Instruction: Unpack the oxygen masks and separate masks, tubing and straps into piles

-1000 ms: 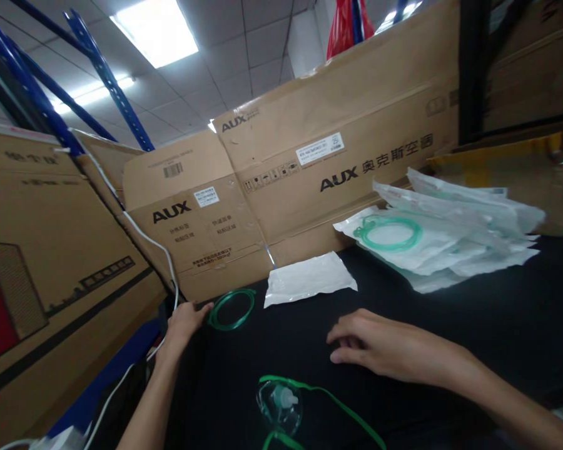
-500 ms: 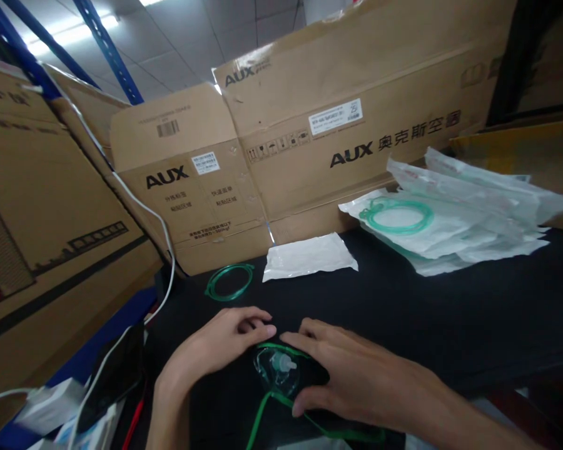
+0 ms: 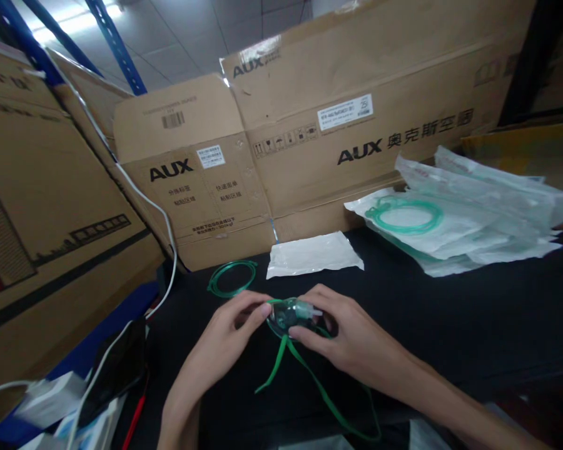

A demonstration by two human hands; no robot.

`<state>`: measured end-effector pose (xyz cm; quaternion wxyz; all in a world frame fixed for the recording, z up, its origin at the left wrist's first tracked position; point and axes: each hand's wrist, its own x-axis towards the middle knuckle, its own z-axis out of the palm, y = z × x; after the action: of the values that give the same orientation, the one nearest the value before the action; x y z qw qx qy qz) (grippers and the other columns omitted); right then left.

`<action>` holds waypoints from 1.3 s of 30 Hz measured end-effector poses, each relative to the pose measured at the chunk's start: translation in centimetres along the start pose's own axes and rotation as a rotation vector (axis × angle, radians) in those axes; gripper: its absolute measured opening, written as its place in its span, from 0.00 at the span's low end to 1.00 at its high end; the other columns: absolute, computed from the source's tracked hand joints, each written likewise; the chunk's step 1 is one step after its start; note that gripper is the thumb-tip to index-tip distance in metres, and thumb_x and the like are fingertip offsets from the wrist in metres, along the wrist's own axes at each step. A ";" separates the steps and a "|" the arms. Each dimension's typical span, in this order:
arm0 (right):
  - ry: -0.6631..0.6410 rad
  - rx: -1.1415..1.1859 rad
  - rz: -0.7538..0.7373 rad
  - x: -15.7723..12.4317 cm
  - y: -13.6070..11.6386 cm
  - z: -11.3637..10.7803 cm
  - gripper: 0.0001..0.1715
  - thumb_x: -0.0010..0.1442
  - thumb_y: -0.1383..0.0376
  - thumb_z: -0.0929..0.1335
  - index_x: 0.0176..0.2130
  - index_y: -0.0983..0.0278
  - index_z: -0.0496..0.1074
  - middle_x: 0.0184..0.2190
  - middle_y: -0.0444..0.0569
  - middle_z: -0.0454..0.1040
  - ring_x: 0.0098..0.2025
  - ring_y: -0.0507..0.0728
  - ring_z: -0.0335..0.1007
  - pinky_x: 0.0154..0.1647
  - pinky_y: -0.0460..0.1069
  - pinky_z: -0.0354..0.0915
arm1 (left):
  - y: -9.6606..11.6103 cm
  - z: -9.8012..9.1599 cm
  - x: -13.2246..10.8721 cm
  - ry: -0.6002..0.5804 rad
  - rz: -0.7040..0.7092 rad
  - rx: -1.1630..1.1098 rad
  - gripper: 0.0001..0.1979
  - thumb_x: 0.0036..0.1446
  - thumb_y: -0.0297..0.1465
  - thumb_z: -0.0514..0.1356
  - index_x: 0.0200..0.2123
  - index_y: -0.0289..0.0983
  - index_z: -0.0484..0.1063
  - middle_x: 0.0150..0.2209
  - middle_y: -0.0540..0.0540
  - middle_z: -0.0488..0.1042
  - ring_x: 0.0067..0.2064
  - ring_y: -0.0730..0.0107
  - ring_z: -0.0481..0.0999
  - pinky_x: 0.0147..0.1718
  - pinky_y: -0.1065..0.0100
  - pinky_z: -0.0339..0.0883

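Black tabletop (image 3: 450, 325); packet (image 3: 315, 255) behind mask (image 3: 285, 316)

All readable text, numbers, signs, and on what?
"AUX 奥克斯空调": long cardboard panel
"AUX": its top left
"AUX": shorter cardboard panel
"分拣标签": same
"快递面单": same
"粘贴区域": same, twice
"25": long panel's white label; rest blurred
Handling icons: long panel
Too blurred: shorter panel's smallest print, far-left carton, pouches

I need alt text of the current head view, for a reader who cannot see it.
A person's left hand and right hand hold a clear mask with green straps over a black table. Beyond lie a coil of green tubing and a white packet, with more packets piled at right, before AUX-printed cardboard.
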<state>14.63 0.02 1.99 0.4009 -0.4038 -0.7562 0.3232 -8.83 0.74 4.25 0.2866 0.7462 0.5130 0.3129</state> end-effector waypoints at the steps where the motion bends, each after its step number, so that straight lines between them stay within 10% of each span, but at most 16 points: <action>1: 0.024 0.063 0.020 0.3 0.1 -0.4 0.10 0.63 0.60 0.73 0.43 0.61 0.79 0.38 0.46 0.75 0.36 0.54 0.71 0.38 0.50 0.67 | 0.2 0.2 0.2 0.086 0.017 -0.015 0.17 0.68 0.45 0.59 0.51 0.42 0.78 0.50 0.48 0.79 0.52 0.64 0.76 0.53 0.68 0.66; 5: 0.071 0.435 0.080 1.1 1.2 -0.9 0.19 0.60 0.56 0.74 0.48 0.62 0.74 0.41 0.47 0.79 0.39 0.56 0.77 0.40 0.50 0.71 | 1.4 1.7 0.8 0.267 0.049 -0.110 0.15 0.67 0.45 0.60 0.48 0.41 0.76 0.48 0.48 0.79 0.50 0.65 0.78 0.51 0.68 0.68; 11: 0.101 0.664 0.116 1.4 2.0 -0.4 0.24 0.55 0.56 0.78 0.44 0.62 0.69 0.45 0.51 0.81 0.46 0.57 0.80 0.49 0.50 0.72 | 3.1 3.8 0.9 0.133 0.137 -0.039 0.11 0.66 0.42 0.63 0.42 0.41 0.78 0.40 0.51 0.79 0.42 0.69 0.77 0.44 0.71 0.67; 21: -0.004 0.495 0.085 1.3 2.4 -2.2 0.24 0.58 0.54 0.77 0.49 0.62 0.72 0.43 0.48 0.82 0.47 0.59 0.81 0.51 0.52 0.74 | 2.7 2.5 0.7 0.047 0.215 0.188 0.12 0.71 0.37 0.58 0.36 0.41 0.78 0.37 0.52 0.80 0.40 0.68 0.77 0.47 0.68 0.65; 39: 0.072 0.337 0.126 1.7 3.4 -4.1 0.25 0.59 0.52 0.74 0.48 0.65 0.73 0.38 0.51 0.81 0.38 0.57 0.79 0.39 0.51 0.71 | -1.4 -1.5 0.8 0.129 -0.070 0.476 0.17 0.68 0.47 0.56 0.40 0.46 0.81 0.45 0.49 0.83 0.50 0.55 0.79 0.53 0.56 0.65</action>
<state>18.75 3.78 1.69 0.4686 -0.3889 -0.6497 0.4551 -10.55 2.09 4.26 0.0803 0.7530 0.6148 0.2201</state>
